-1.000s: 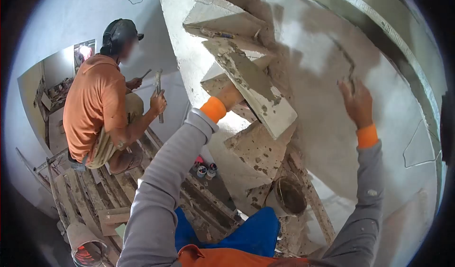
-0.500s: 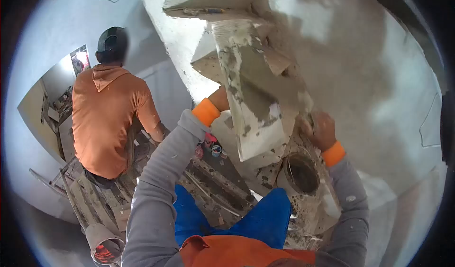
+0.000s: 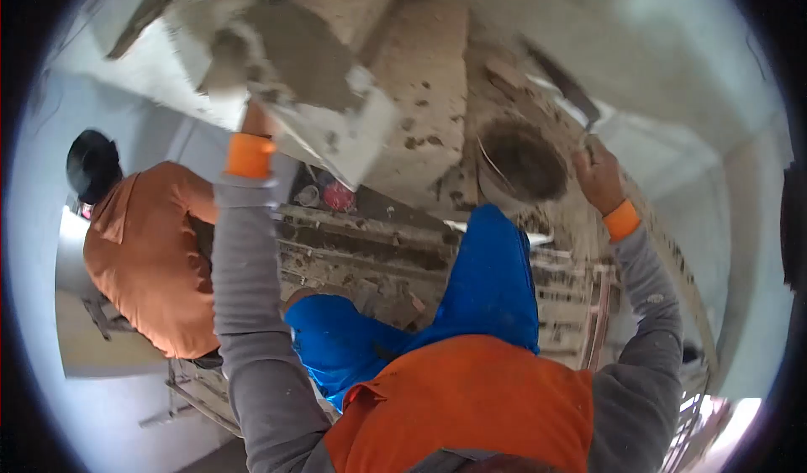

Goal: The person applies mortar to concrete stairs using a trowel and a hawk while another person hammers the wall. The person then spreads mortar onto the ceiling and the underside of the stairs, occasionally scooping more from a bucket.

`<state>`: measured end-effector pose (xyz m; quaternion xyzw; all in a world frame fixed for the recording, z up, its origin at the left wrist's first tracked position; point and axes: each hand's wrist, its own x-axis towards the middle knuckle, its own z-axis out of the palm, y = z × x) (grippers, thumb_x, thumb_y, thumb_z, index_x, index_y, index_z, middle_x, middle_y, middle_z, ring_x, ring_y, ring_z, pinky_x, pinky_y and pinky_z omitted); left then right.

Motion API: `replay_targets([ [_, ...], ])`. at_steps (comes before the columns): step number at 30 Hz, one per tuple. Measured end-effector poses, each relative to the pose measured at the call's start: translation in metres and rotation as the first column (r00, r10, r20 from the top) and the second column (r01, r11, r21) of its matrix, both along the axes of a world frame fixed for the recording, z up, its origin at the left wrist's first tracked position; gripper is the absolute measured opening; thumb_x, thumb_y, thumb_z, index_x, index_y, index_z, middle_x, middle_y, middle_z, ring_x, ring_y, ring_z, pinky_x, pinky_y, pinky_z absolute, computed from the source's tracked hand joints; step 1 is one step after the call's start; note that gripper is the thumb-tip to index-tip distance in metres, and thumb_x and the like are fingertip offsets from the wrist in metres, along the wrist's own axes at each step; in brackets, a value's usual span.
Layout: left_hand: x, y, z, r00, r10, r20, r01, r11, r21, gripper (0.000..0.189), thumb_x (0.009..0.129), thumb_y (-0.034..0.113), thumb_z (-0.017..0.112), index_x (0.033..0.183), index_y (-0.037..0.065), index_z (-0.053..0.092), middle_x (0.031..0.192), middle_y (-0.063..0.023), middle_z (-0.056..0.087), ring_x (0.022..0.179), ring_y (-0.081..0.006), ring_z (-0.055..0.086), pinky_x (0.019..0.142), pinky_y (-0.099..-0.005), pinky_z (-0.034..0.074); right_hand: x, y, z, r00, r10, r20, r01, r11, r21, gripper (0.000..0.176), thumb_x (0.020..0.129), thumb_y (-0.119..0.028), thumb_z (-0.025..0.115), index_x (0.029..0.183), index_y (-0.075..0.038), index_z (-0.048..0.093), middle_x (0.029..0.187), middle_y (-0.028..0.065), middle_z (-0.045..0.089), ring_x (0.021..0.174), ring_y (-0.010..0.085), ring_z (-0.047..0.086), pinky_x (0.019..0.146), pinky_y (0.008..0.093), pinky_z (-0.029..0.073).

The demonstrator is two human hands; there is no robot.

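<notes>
Head view — mortar-smeared board [image 3: 357, 141] near spattered steps [image 3: 424, 95], pale wall [image 3: 689, 61] beyond.

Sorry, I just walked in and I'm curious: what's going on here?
A person's left hand, mostly hidden, supports a board with grey, mortar-like material on it. The right hand grips a trowel, its blade clear of the board. A bucket sits between board and right hand, and another person in orange is at the picture's left.
</notes>
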<state>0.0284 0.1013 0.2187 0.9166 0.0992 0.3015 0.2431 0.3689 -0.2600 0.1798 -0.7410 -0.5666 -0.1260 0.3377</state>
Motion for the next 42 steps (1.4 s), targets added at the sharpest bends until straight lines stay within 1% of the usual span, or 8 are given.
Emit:
replay_targets([
  [1,0.004,0.008,-0.001,0.999,0.049,-0.012,-0.048,0.998,0.037,0.052,0.076,0.023,0.063,0.124,0.009,0.050,0.128,-0.0138,0.049,0.118,-0.0316,0.044,0.099,-0.0379,0.035,0.012,-0.020,-0.017,1.000,0.022,-0.002,-0.021,0.974,-0.225,0.035,0.089,-0.030,0.053,0.104,0.001,0.057,0.094,0.0254,0.059,0.088,0.0410,0.057,0.080,0.0451,0.044],
  [4,0.011,0.027,-0.006,0.982,0.182,-0.049,-0.172,0.972,0.160,0.051,0.076,0.023,0.063,0.124,0.009,0.050,0.128,-0.0138,0.049,0.118,-0.0317,0.045,0.099,-0.0378,0.035,0.042,-0.057,-0.078,0.986,-0.129,0.104,0.164,0.844,-0.510,0.039,0.088,-0.033,0.053,0.111,-0.002,0.056,0.100,0.0237,0.059,0.093,0.0406,0.057,0.083,0.0458,0.045],
  [7,0.003,0.049,-0.015,0.945,0.317,-0.074,-0.283,0.913,0.294,0.051,0.077,0.023,0.063,0.124,0.009,0.050,0.128,-0.0139,0.049,0.117,-0.0318,0.045,0.099,-0.0378,0.035,0.057,-0.061,-0.092,0.966,-0.201,0.163,0.259,0.792,-0.554,0.044,0.085,-0.042,0.053,0.102,-0.001,0.059,0.095,0.0222,0.061,0.087,0.0380,0.058,0.076,0.0464,0.046],
  [10,-0.012,0.084,-0.027,0.895,0.439,-0.075,-0.365,0.819,0.442,0.051,0.077,0.023,0.063,0.124,0.009,0.050,0.128,-0.0139,0.049,0.117,-0.0319,0.045,0.099,-0.0378,0.036,0.057,-0.038,-0.073,0.971,-0.188,0.148,0.232,0.584,-0.778,0.027,0.079,-0.026,0.055,0.094,-0.004,0.061,0.088,0.0186,0.063,0.084,0.0350,0.061,0.073,0.0450,0.048],
  [14,-0.010,0.124,-0.043,0.820,0.568,-0.064,-0.451,0.711,0.540,0.051,0.077,0.022,0.062,0.124,0.009,0.050,0.128,-0.0140,0.049,0.117,-0.0320,0.046,0.098,-0.0377,0.036,0.081,-0.012,-0.115,0.913,-0.183,0.365,0.383,0.696,-0.608,0.014,0.075,-0.020,0.060,0.078,-0.009,0.068,0.075,0.0121,0.066,0.074,0.0290,0.065,0.061,0.0414,0.051],
  [16,-0.010,0.130,-0.047,0.776,0.627,-0.063,-0.495,0.668,0.556,0.051,0.077,0.022,0.062,0.124,0.009,0.050,0.128,-0.0140,0.049,0.116,-0.0320,0.046,0.098,-0.0377,0.036,0.069,-0.009,-0.098,0.850,-0.245,0.465,0.511,0.593,-0.622,0.013,0.074,-0.021,0.062,0.080,-0.012,0.070,0.076,0.0054,0.068,0.074,0.0251,0.066,0.059,0.0397,0.049],
  [27,-0.019,0.163,-0.045,0.611,0.791,-0.041,-0.642,0.525,0.559,0.050,0.077,0.022,0.061,0.124,0.009,0.050,0.127,-0.0141,0.050,0.115,-0.0324,0.047,0.097,-0.0376,0.037,0.090,0.030,-0.124,0.837,-0.083,0.541,0.508,0.487,-0.711,0.013,0.078,-0.023,0.060,0.078,-0.015,0.071,0.082,0.0018,0.068,0.081,0.0207,0.064,0.064,0.0420,0.048],
  [42,0.008,0.177,-0.054,0.558,0.830,-0.027,-0.678,0.474,0.563,0.049,0.078,0.022,0.060,0.124,0.009,0.050,0.126,-0.0142,0.051,0.114,-0.0328,0.048,0.096,-0.0375,0.039,0.087,0.040,-0.133,0.901,-0.150,0.406,0.395,0.670,-0.629,0.012,0.074,-0.022,0.063,0.079,-0.015,0.071,0.084,0.0024,0.069,0.080,0.0221,0.065,0.059,0.0411,0.049],
])
